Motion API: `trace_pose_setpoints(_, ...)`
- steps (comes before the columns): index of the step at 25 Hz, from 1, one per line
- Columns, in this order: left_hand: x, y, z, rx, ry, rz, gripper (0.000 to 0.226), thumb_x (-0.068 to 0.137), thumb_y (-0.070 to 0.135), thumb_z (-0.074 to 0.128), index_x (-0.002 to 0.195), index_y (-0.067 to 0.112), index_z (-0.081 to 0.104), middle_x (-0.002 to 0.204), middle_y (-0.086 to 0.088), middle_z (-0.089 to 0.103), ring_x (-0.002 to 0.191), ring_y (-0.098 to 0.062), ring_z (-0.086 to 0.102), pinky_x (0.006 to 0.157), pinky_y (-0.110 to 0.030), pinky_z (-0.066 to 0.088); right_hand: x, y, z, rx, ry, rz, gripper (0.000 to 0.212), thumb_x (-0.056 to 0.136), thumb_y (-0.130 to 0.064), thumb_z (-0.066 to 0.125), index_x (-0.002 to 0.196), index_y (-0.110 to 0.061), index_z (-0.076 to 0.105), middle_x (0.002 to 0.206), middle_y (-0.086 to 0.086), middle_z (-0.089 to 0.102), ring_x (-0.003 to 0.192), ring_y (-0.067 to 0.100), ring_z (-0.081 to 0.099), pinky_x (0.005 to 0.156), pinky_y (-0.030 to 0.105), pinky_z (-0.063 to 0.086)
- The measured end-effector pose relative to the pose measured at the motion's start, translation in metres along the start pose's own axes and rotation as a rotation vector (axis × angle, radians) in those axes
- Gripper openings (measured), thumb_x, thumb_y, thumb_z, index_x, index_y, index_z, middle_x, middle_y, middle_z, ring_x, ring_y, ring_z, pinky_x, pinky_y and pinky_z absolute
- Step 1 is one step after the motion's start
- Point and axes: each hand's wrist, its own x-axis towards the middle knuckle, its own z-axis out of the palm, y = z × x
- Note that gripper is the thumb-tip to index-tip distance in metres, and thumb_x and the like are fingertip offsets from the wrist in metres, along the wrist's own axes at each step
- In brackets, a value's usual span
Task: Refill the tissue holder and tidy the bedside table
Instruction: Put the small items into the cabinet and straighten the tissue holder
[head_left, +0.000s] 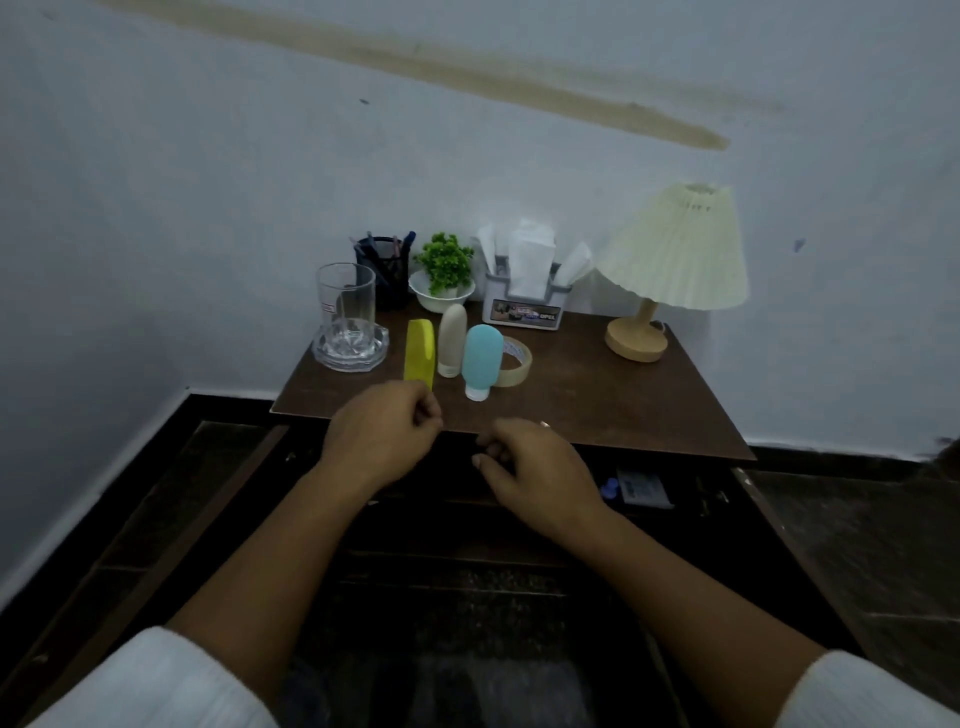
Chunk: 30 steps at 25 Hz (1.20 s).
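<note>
White sleeves (156, 686) are showing nearest; left hand (384, 436) and right hand (535, 467) are hovering loosely curled, empty, tissue holder (524, 309) beyond them.

"OPEL" on tissue holder (524, 306) front label, other print unreadable

L hand (382, 436), R hand (530, 467): loosely curled
</note>
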Motion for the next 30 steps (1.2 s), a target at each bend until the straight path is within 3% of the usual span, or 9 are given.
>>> trace_pose_setpoints(2, 0.002, -0.016, -0.004, 0.004, 0.108, -0.033, 0.013, 0.088, 0.027, 0.064, 0.099, 0.032, 0.069, 0.104, 0.007, 0.070, 0.103, -0.018, 0.064, 0.083, -0.040, 0.055, 0.022, -0.018, 0.010, 0.006, 0.022, -0.072, 0.018, 0.092, -0.031, 0.061, 0.107, -0.020, 0.062, 0.103, -0.002, 0.064, 0.096, 0.018, 0.060, 0.077, 0.038, 0.052)
trace_pose_setpoints(5, 0.004, -0.025, -0.002, 0.056, -0.002, -0.069, 0.044, 0.089, 0.012, 0.054, 0.130, 0.025, 0.059, 0.126, -0.004, 0.064, 0.121, -0.029, 0.052, 0.091, -0.045, 0.051, 0.052, -0.032, 0.031, -0.114, -0.052, -0.135, 0.046, 0.092, -0.028, 0.063, 0.135, -0.017, 0.052, 0.132, 0.004, 0.055, 0.115, 0.026, 0.055, 0.085, 0.044, 0.054)
trace_pose_setpoints(7, 0.005, -0.026, -0.001, 0.053, -0.037, -0.125, 0.052, 0.087, 0.010, 0.052, 0.137, 0.024, 0.052, 0.130, -0.007, 0.062, 0.124, -0.031, 0.049, 0.091, -0.045, 0.050, 0.068, -0.033, 0.040, -0.256, -0.090, -0.143, 0.054, 0.090, -0.031, 0.065, 0.139, -0.018, 0.048, 0.138, 0.006, 0.050, 0.117, 0.030, 0.055, 0.082, 0.045, 0.056)
trace_pose_setpoints(10, 0.007, -0.037, -0.002, -0.041, 0.007, -0.195, 0.040, 0.085, 0.016, 0.058, 0.124, 0.027, 0.061, 0.127, -0.002, 0.064, 0.117, -0.025, 0.057, 0.092, -0.043, 0.051, 0.073, -0.033, 0.047, -0.331, -0.076, -0.131, 0.043, 0.089, -0.035, 0.067, 0.127, -0.020, 0.055, 0.124, 0.005, 0.056, 0.109, 0.029, 0.058, 0.074, 0.042, 0.054)
trace_pose_setpoints(14, 0.003, -0.049, 0.001, -0.248, -0.086, -0.317, 0.008, 0.087, 0.028, 0.061, 0.084, 0.030, 0.068, 0.092, 0.005, 0.074, 0.085, -0.018, 0.068, 0.084, -0.040, 0.057, 0.051, -0.032, 0.043, -0.249, 0.022, -0.168, 0.018, 0.093, -0.029, 0.062, 0.108, -0.020, 0.058, 0.103, 0.001, 0.055, 0.091, 0.024, 0.058, 0.062, 0.035, 0.046)
trace_pose_setpoints(18, -0.012, -0.030, 0.014, -0.701, -0.248, -0.503, 0.024, 0.097, 0.040, 0.060, 0.097, 0.018, 0.071, 0.092, -0.003, 0.076, 0.074, -0.018, 0.066, 0.069, -0.033, 0.053, 0.001, -0.028, 0.036, -0.218, 0.057, -0.178, 0.013, 0.096, -0.028, 0.055, 0.104, -0.018, 0.059, 0.106, 0.000, 0.054, 0.083, 0.023, 0.056, 0.056, 0.035, 0.044)
trace_pose_setpoints(22, -0.024, -0.005, 0.033, -0.949, -0.346, -0.679, 0.015, 0.095, 0.025, 0.068, 0.095, 0.010, 0.071, 0.079, -0.003, 0.068, 0.069, -0.015, 0.065, 0.062, -0.029, 0.054, -0.049, -0.021, 0.028, -0.085, 0.011, -0.148, 0.018, 0.096, -0.034, 0.057, 0.107, -0.020, 0.056, 0.115, -0.005, 0.049, 0.081, 0.019, 0.055, 0.056, 0.033, 0.044)
trace_pose_setpoints(25, -0.034, 0.006, 0.056, -0.982, -0.517, -0.677, 0.010, 0.094, 0.020, 0.069, 0.099, 0.012, 0.072, 0.084, -0.004, 0.072, 0.074, -0.014, 0.068, 0.062, -0.029, 0.056, -0.072, -0.001, 0.016, 0.114, 0.000, -0.064, 0.025, 0.089, -0.042, 0.068, 0.105, -0.025, 0.059, 0.112, -0.009, 0.050, 0.085, 0.007, 0.057, 0.063, 0.022, 0.047)
trace_pose_setpoints(30, -0.051, 0.019, 0.101, -0.904, -0.732, -0.609, 0.008, 0.096, 0.013, 0.064, 0.102, 0.014, 0.070, 0.090, -0.004, 0.078, 0.074, -0.013, 0.074, 0.063, -0.030, 0.060, -0.089, 0.041, 0.029, 0.520, -0.138, 0.391, 0.016, 0.075, -0.011, 0.074, 0.081, -0.023, 0.064, 0.074, -0.004, 0.063, 0.059, 0.006, 0.057, 0.057, 0.031, 0.049)
